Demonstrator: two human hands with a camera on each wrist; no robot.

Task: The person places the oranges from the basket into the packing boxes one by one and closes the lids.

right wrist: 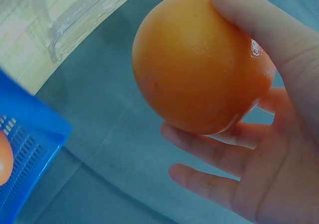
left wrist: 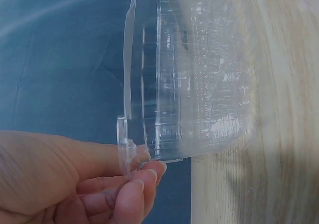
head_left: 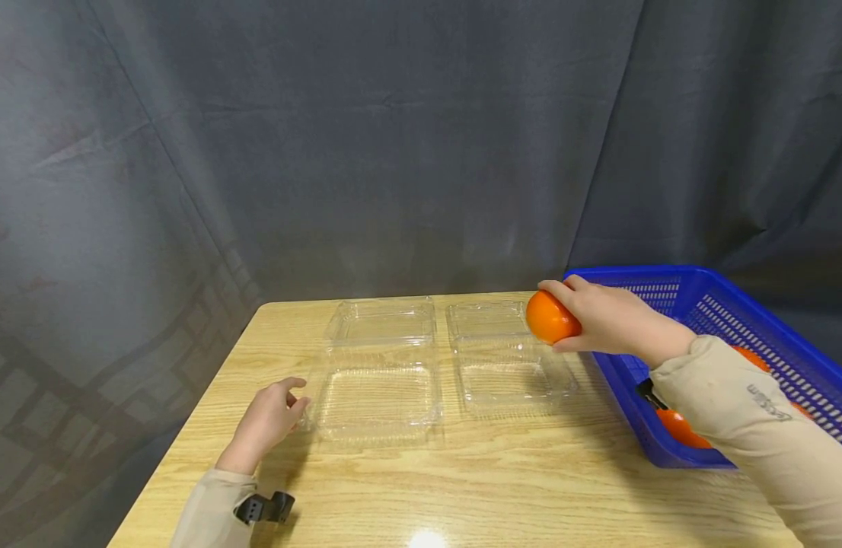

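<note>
Two hands were at work over a pale wood-grain desk (head_left: 476, 487), beige sleeves (head_left: 757, 418) on both arms. Right hand (head_left: 616, 316): fingers curled, thumb on one side and fingertips on the other, holding one glossy round orange fruit (head_left: 553, 318). Fruit sat right of centre in the head view, overlapping the right edge of the right clear plastic clamshell container (head_left: 506, 377); right wrist view showed it apart from the clear plastic at upper left. Left hand (head_left: 273, 411), lower left of the head view: nearly closed, thumb and fingertips pinching the rim near a corner of the left clear plastic clamshell container (head_left: 376, 399), per left wrist view. Both clamshells lay side by side mid-frame, lids folded back toward the top. Blue perforated plastic basket (head_left: 668, 272) stood at right, more orange fruits (head_left: 681, 428) inside, partly hidden by the right sleeve. Dark grey curtain (head_left: 407, 152) filled the upper frame. Black wrist device (head_left: 263, 508) showed on the left wrist.
</note>
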